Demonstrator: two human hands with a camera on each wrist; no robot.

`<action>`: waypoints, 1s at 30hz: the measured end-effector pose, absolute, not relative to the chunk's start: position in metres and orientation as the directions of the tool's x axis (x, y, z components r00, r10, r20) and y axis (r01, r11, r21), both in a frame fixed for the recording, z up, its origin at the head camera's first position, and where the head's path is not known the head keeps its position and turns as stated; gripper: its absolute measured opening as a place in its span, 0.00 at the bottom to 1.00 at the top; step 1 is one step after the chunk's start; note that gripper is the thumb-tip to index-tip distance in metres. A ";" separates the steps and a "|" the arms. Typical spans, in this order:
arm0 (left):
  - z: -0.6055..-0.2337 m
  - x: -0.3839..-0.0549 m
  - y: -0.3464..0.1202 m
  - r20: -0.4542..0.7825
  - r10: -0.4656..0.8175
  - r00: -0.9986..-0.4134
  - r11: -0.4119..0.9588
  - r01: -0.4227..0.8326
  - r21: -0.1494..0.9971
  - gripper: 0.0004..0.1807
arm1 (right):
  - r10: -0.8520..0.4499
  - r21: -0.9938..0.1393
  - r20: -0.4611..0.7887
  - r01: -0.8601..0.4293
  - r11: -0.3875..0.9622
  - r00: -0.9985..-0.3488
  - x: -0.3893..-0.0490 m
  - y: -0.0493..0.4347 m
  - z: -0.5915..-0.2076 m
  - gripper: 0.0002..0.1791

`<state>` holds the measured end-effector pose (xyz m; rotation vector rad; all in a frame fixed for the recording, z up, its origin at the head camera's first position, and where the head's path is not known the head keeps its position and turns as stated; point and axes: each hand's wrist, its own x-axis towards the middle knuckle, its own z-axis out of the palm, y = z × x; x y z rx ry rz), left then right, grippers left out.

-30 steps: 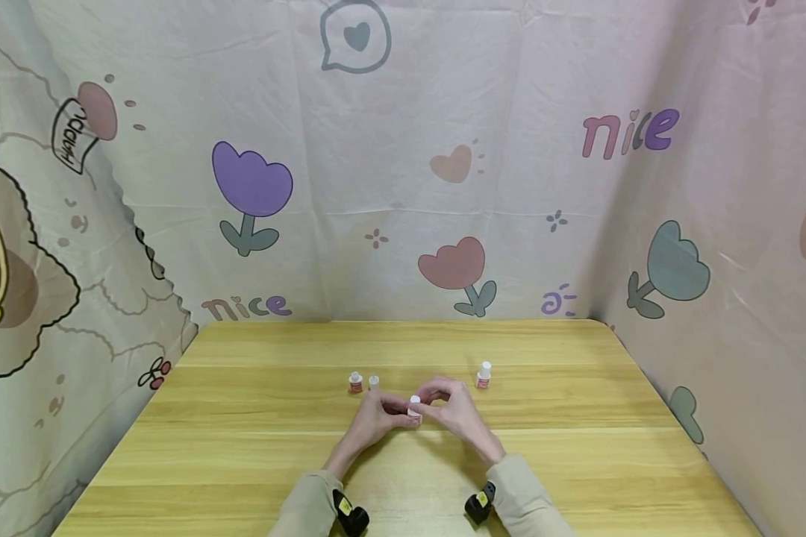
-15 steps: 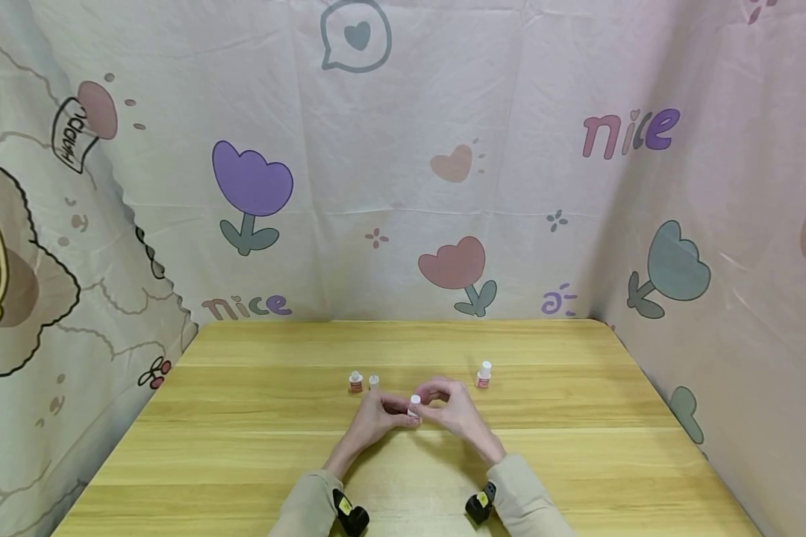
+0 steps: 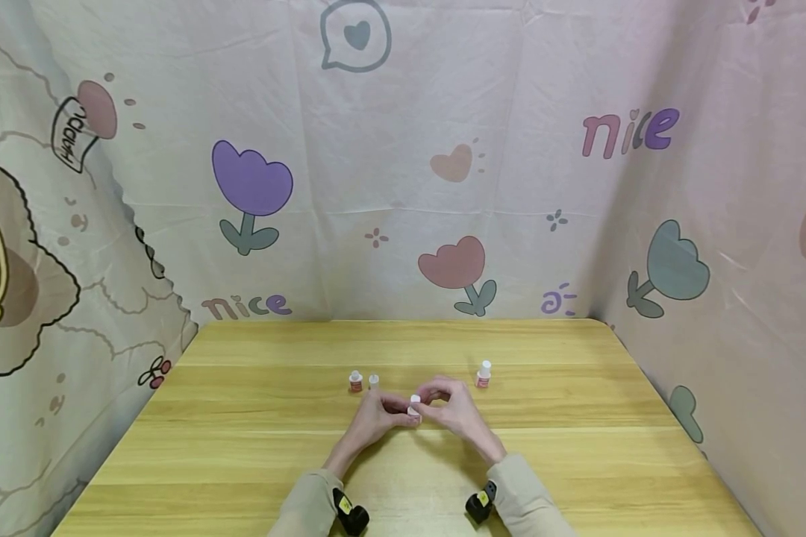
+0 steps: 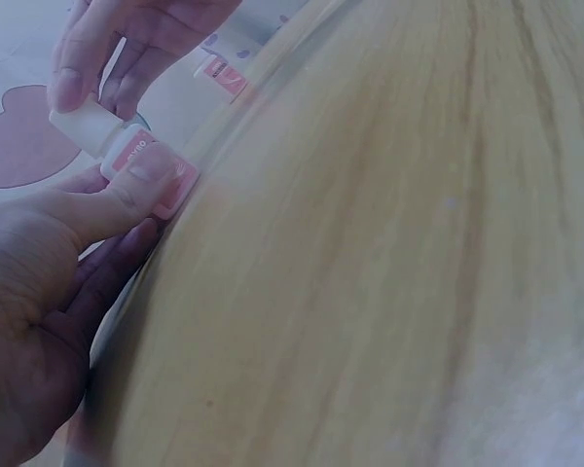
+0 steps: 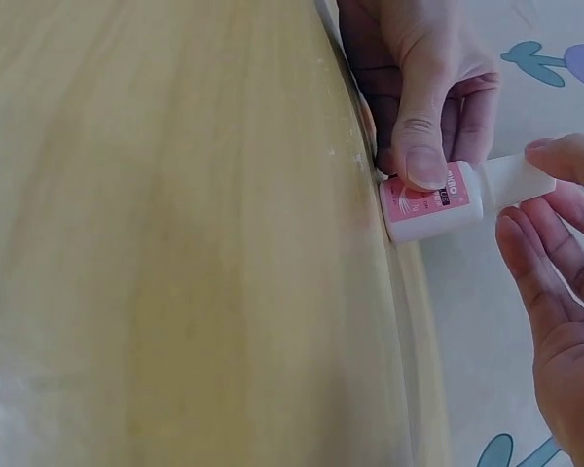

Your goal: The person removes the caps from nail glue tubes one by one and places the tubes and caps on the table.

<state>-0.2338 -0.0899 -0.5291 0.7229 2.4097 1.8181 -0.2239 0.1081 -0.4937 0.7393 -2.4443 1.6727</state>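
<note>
Between my hands a small white bottle with a pink label point(image 5: 430, 205) stands on the table. My left hand point(image 3: 371, 420) grips its body, the thumb point(image 4: 148, 165) lying across the label. From the right, my right hand point(image 3: 451, 408) pinches the white cap point(image 5: 516, 182) between thumb and fingers. The cap sits at the top of the bottle, in line with it. Just beyond my left hand are a bottle with a bare narrow top point(image 3: 355, 382) and a loose white cap point(image 3: 374, 382).
Farther back on the right stands another pink-labelled bottle point(image 3: 483, 375) with its tall white cap on. The wooden table point(image 3: 255, 403) reaches back to a printed cloth point(image 3: 376, 149) hanging behind and at both sides.
Both hands stay in the same place around the bottle. My right thumb has shifted slightly upward at the cap, and more of the white bottle shows beneath it.
</note>
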 end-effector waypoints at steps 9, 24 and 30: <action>-0.528 -0.234 -0.090 0.251 0.374 -0.893 0.213 0.345 0.914 0.11 | -0.355 -0.877 0.301 -0.403 0.261 -0.885 -0.208 0.106 -0.467 0.09; -0.528 -0.234 -0.091 0.234 0.388 -0.891 0.238 0.343 0.909 0.11 | -0.318 -0.877 0.288 -0.382 0.291 -0.903 -0.213 0.105 -0.474 0.08; -0.530 -0.235 -0.092 0.236 0.389 -0.891 0.228 0.341 0.912 0.11 | -0.357 -0.867 0.315 -0.420 0.270 -0.879 -0.224 0.108 -0.493 0.09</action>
